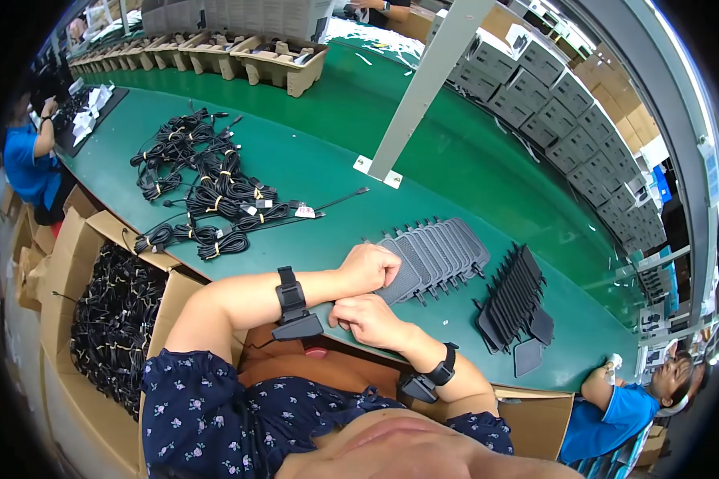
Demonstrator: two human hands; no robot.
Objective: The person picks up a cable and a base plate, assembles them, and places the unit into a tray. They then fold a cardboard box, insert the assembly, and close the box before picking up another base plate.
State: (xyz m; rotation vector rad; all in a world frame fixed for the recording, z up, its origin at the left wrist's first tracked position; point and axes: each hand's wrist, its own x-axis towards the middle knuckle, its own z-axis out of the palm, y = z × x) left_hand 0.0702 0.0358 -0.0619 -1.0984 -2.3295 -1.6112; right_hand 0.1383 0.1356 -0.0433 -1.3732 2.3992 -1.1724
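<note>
My left hand point(369, 268) is closed, its curled fingers beside the near end of a row of dark grey mesh-faced panels point(435, 257) with small pegs along their edges. Just below it, my right hand point(369, 321) has its fingers bent down at the table's front edge. Whatever either hand may hold is hidden under the fingers. A second stack of thin black panels point(510, 299) leans over to the right, with one flat grey panel point(527, 357) lying in front. Bundled black cables point(216, 188) with pale ties lie heaped on the left.
A cardboard box point(56, 351) full of cable bundles point(116, 327) stands at my left. A metal post point(423, 92) rises from the green table point(311, 152). Beyond are tan trays point(284, 68) and stacked grey units point(535, 88). Co-workers in blue point(28, 160) sit on both sides.
</note>
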